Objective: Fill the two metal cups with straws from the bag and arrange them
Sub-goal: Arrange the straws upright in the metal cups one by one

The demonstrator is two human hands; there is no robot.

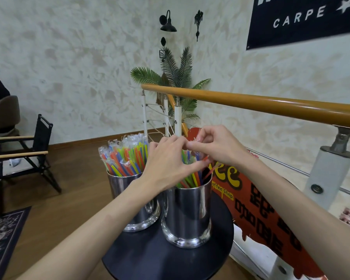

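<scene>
Cups [187, 215], 2, on round black table [150, 257]; wood floor [75, 178].

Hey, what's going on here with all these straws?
A person is sorting wrapped straws into two metal cups on a small round black table. The left cup is already packed full. Both hands work over the right cup: the left hand rests on its straws, the right hand pinches a wrapper tip.
</scene>
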